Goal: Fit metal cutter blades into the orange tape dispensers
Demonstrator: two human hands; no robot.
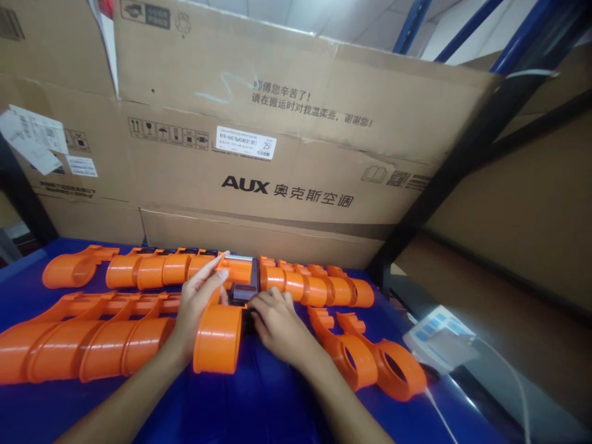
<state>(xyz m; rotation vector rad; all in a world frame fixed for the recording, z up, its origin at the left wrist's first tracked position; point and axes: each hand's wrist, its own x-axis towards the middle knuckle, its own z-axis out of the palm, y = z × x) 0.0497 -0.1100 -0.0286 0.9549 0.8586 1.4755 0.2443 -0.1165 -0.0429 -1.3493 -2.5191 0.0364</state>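
My left hand (198,302) rests on an orange plastic tape dispenser (217,336) lying on the blue table (259,401), its index finger stretched out toward the far row. My right hand (276,322) is closed, fingers curled against the dark grey part (244,290) at the dispenser's head. What the right fingers pinch is hidden.
Rows of orange dispensers lie at the left (83,345), along the back (152,270), at the back right (319,287), and two at the right (374,364). Large cardboard boxes (287,154) stand behind. A white device with a cable (439,339) sits at the right edge.
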